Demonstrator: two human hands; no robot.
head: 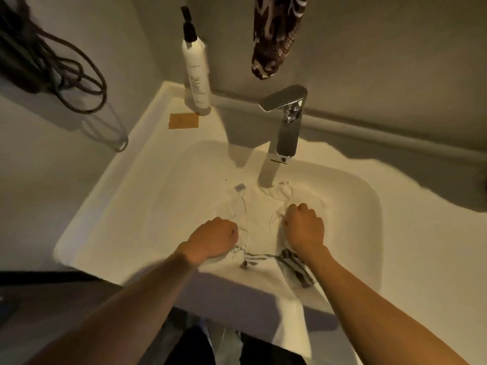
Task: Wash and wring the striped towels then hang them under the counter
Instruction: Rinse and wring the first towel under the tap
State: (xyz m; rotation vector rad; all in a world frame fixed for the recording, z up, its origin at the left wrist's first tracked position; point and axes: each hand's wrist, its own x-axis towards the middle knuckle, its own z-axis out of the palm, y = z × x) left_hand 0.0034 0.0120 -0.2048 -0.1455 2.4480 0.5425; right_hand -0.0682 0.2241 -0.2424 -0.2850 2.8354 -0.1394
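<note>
A white towel [259, 219] with dark stripes at its near end lies bunched in the white sink [147, 206], under the chrome tap [287, 122]. My left hand [214, 239] is closed in a fist on the towel's left side. On the right side my right hand [305, 227] grips a fold of the same towel. The striped end [295, 264] trails over the sink's near rim, partly hidden under my right wrist. I cannot tell whether water is running.
A white pump bottle [196, 67] stands at the sink's back left corner, beside an orange label [183, 120]. A brown patterned cloth [274, 35] hangs on the wall above the tap. Dark cords [66, 69] hang at the left.
</note>
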